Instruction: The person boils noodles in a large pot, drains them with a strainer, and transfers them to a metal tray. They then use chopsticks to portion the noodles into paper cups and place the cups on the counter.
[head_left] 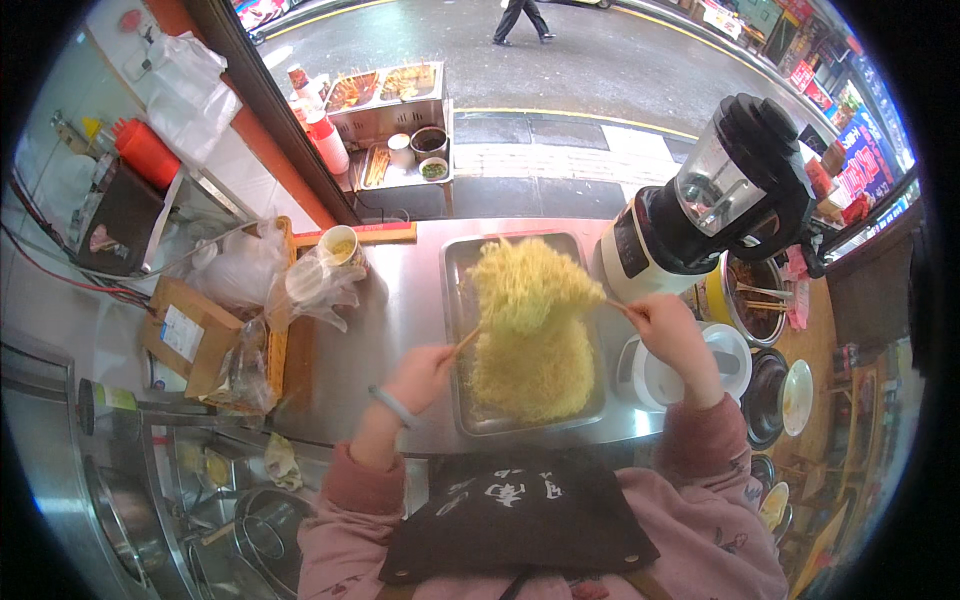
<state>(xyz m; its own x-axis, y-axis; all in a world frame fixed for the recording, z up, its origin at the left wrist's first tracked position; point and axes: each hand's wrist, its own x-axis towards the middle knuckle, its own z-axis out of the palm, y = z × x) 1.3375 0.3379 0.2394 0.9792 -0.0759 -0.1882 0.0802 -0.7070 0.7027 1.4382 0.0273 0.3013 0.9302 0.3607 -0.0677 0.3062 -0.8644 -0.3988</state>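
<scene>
A shallow rectangular metal tray lies on the steel counter before me, with a heap of thin yellow noodles in it. My left hand is closed round a wooden chopstick that enters the noodles from the left. From the right, my right hand grips another wooden chopstick. Between the two sticks a clump of noodles is raised above the heap, slightly blurred. Both stick tips are hidden in the noodles, so I cannot tell how many sticks each hand holds.
A black-topped blender stands behind my right hand, beside a round white lidded container. A large pot with utensils is at the right. On the left are a paper cup and a cardboard box. Beyond the counter stands a food cart.
</scene>
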